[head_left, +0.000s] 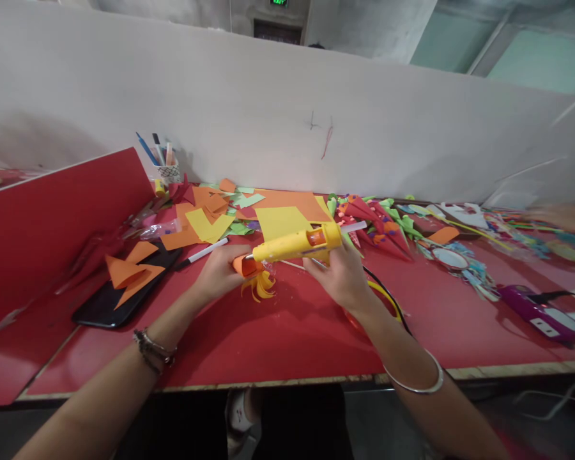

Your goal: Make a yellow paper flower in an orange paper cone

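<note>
My right hand (344, 273) is wrapped round the grip of a yellow hot glue gun (287, 243), its nozzle pointing left. A whitish glue stick (353, 226) juts from the gun's back end. In my left hand (218, 275) is a rolled orange paper piece (247, 266), pinched between the fingers. The nozzle tip meets or nearly meets this paper; whether they touch I cannot tell. Just below it hangs or lies a fringe of curled yellow paper strips (260, 285); I cannot tell if it is joined to the orange piece.
Coloured paper sheets (282, 223) lie behind my hands. A black phone (119, 300) under folded orange paper and a marker (204, 253) are on the left. Red and green paper cones (371, 220), a round mirror (450, 258) and a purple power strip (541, 313) lie right. Another person's blurred hand (563, 218) shows far right.
</note>
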`<state>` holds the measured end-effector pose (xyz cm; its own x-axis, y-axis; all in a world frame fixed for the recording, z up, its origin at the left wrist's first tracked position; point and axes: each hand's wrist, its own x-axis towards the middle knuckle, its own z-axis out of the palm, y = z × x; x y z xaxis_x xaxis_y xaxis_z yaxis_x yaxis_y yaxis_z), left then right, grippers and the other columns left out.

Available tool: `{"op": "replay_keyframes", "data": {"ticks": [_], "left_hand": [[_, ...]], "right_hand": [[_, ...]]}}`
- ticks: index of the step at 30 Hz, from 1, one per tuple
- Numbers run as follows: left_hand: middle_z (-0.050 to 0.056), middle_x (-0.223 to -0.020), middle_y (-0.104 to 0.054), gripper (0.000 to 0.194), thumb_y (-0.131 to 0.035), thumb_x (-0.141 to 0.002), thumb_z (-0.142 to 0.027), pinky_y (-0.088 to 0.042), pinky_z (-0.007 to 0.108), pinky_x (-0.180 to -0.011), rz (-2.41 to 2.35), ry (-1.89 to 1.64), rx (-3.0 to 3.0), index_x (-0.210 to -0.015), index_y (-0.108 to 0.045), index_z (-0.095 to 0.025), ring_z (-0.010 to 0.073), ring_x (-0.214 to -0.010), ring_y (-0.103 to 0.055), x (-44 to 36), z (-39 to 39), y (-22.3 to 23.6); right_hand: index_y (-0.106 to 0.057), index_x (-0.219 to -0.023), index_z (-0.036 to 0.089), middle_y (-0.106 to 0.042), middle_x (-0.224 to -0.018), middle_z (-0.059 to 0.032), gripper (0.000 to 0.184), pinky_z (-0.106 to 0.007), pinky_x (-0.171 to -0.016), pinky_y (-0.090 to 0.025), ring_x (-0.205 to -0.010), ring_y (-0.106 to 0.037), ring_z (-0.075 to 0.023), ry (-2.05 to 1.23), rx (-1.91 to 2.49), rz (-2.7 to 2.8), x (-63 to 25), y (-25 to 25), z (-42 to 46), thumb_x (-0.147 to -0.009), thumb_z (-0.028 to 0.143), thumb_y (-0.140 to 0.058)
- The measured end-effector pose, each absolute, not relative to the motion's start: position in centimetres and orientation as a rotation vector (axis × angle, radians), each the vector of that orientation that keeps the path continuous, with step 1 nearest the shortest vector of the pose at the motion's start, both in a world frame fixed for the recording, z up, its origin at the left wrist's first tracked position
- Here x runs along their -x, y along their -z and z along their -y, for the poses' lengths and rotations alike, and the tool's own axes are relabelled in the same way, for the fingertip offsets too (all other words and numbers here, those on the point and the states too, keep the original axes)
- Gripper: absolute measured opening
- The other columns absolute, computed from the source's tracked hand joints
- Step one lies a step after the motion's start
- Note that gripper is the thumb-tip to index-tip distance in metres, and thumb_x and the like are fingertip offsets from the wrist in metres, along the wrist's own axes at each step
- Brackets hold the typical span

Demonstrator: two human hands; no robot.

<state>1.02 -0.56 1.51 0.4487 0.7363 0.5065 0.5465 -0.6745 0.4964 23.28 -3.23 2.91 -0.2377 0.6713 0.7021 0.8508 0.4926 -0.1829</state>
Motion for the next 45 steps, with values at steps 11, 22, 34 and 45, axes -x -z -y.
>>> {"op": "replay_keyframes", "data": {"ticks": [11, 22, 34, 45], "left_hand": [[-0.001, -0.060, -0.049, 0.010, -0.050, -0.069, -0.023, -0.034, 0.021, -0.051, -1.306, -1.246, -2.510, -0.063, -0.044, -0.018, 0.0108, -0.056, -0.045, -1.2, 0.4, -1.2], [0.000, -0.074, -0.045, 0.019, -0.051, -0.069, -0.017, -0.038, 0.024, -0.060, -1.250, -1.513, -2.499, -0.079, -0.036, -0.020, 0.0129, -0.066, -0.044, -1.1, 0.0, -0.7], [0.002, -0.080, -0.048, 0.019, -0.047, -0.069, -0.012, -0.038, 0.026, -0.063, -1.304, -1.432, -2.536, -0.082, -0.035, -0.020, 0.0140, -0.070, -0.045, -0.6, -0.5, 0.1], [0.001, -0.077, -0.046, 0.022, -0.050, -0.066, -0.008, -0.034, 0.025, -0.059, -1.357, -1.493, -2.489, -0.080, -0.036, -0.020, 0.0128, -0.065, -0.043, -0.2, -0.9, 0.1]], "right_hand": [[-0.046, -0.107, 0.020, -0.057, -0.095, -0.0107, 0.038, -0.039, -0.067, -0.049, -0.091, -0.055, -0.0274, 0.407, 1.251, 1.894, -23.2, -2.7, 3.4, -0.075, 0.039, -0.053], [-0.047, -0.103, 0.019, -0.057, -0.096, -0.0114, 0.029, -0.037, -0.065, -0.049, -0.087, -0.057, -0.0259, 0.469, 1.264, 1.885, -23.0, -2.7, 3.4, -0.077, 0.032, -0.050], [-0.048, -0.098, 0.018, -0.057, -0.090, -0.0088, 0.023, -0.033, -0.062, -0.048, -0.075, -0.057, -0.0211, 0.483, 1.236, 1.960, -23.0, -2.9, 3.5, -0.076, 0.016, -0.046], [-0.046, -0.109, 0.016, -0.056, -0.093, -0.0113, 0.032, -0.033, -0.059, -0.047, -0.080, -0.057, -0.0238, 0.437, 1.261, 2.043, -23.1, -2.7, 3.2, -0.078, 0.017, -0.043]]}}
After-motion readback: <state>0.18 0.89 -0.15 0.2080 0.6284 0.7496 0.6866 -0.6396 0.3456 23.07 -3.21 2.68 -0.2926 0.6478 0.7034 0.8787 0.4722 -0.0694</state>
